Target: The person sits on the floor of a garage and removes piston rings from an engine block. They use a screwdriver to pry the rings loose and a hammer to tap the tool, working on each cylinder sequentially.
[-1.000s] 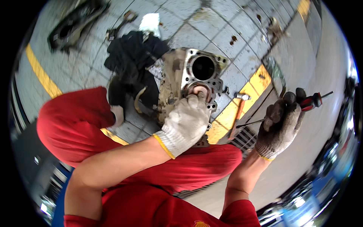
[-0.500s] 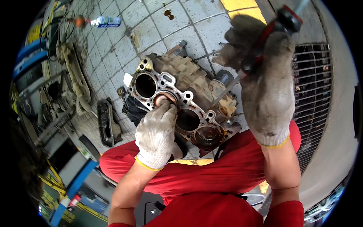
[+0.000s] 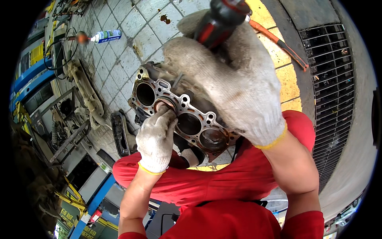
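An engine block (image 3: 187, 104) lies on the tiled floor between my knees, its row of cylinder bores facing up. My left hand (image 3: 154, 139), in a whitish work glove, reaches its closed fingertips into the second bore (image 3: 172, 101), against a round, copper-coloured part. What the fingertips grip there is hidden. My gloved right hand (image 3: 248, 83) is wrapped around the black-and-red handle of a screwdriver (image 3: 219, 26), raised above the far side of the block. The screwdriver's metal shaft shows below the glove, pointing down toward the block.
An orange-and-black handled tool (image 3: 278, 42) lies at the right, beside a floor grating (image 3: 332, 79). A blue-and-white spray can (image 3: 107, 36) lies at the far left. A dark pan-shaped part (image 3: 119, 133) and other metal parts (image 3: 85, 89) lie left of the block.
My right hand has swung left with the screwdriver, from beside the grating to over the block. My left hand stays at the second bore. The view has shifted, bringing the orange-handled tool into sight.
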The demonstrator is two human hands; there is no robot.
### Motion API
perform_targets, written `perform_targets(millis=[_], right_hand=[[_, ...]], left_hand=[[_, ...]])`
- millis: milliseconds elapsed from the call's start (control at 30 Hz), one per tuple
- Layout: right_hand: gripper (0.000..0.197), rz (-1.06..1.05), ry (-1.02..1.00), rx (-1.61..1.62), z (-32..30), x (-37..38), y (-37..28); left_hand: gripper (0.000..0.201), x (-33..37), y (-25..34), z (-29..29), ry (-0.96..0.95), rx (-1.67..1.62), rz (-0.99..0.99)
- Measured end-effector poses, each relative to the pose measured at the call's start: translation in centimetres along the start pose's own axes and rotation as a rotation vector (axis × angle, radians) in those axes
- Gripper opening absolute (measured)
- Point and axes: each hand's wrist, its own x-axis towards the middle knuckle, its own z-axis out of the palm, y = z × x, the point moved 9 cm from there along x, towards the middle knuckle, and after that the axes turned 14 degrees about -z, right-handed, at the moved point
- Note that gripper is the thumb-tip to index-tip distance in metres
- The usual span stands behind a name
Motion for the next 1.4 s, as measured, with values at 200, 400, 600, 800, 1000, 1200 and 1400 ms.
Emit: perform_targets(millis=[200, 400, 600, 800, 1000, 1200, 1400], right_hand=[[0.030, -0.287, -0.033, -0.189, 1.3, -0.3, -2.3], [0.031, 0.174, 0.010, 0.087, 3.1, -2.4, -2.0], [0.036, 0.122, 0.101, 0.073, 3.7, -5.6, -3.9], [0.043, 0.092, 0.060, -0.128, 7.0, -9.1, -7.4], [0.033, -0.015, -0.033, -0.341, 11.4, -11.4, -9.2], [0.029, 0.046, -0.234, -0.711, 17.9, -9.2, -7.4], [0.031, 0.064, -0.389, -0.907, 17.3, -11.7, 0.1]], left_hand=[[0.027, 0.5, 0.8, -1.1, -0.103, 0.060, 0.107], [0.036, 0.4, 0.3, -1.4, -0.287, 0.047, 0.203], [0.041, 0.9, -0.9, -3.0, -0.309, -0.002, 0.305], [0.039, 0.9, -3.7, -3.2, -0.194, -0.127, 0.498], [0.031, 1.7, -5.6, -1.9, -0.153, -0.210, 0.641], [0.028, 2.3, -8.8, -0.8, -0.006, -0.372, 0.760], [0.029, 4.7, -9.7, 1.9, -0.199, -0.619, 0.775]])
